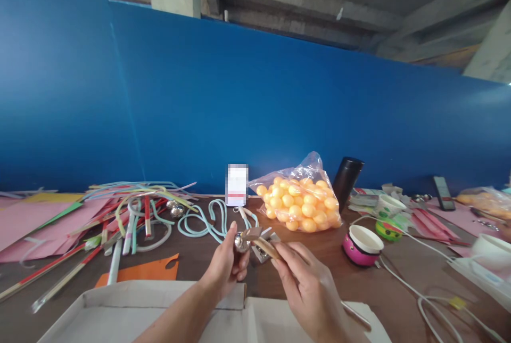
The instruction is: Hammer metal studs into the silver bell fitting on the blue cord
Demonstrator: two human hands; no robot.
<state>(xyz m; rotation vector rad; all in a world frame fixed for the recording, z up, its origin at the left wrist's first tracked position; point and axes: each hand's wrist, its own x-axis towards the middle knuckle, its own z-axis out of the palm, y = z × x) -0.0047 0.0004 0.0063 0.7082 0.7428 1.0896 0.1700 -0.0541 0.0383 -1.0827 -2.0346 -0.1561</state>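
Nearest to your head camera lie your two bare forearms, above one box (131, 288) of whitish cardboard, with flat walls and folded edges; it sits in front of the clear bag (315, 163), on your side of it. Your left hand (225, 263) has its fingers curled around one metal ball (241, 242), round, smooth and shining like a mirror, and the thumb points upward. Your right hand (307, 279) grasps one wooden-handled tool (270, 248), slim and light brown; its flat end is at the ball, but I cannot tell whether they touch. Both the ball and the tool are held in front of the bag, a little to its left, above the brown table (333, 253).

The bag is one, of thin, wrinkled plastic, and inside are many smooth orange balls (295, 211), too many for exact counting. Just right of the bag stands one black cylinder (347, 180), slightly tilted. Also right of the bag, but nearer to you, you have one round magenta bowl (359, 253) with white inside, and beyond it one green bowl (389, 229).

Left of the bag, one white card (237, 180) stands upright near the smooth blue wall (239, 92). Farther left of the bag are two more shiny balls (176, 211), pink sheets (80, 220), which overlap, and one flat orange sheet (151, 272) with a notch.
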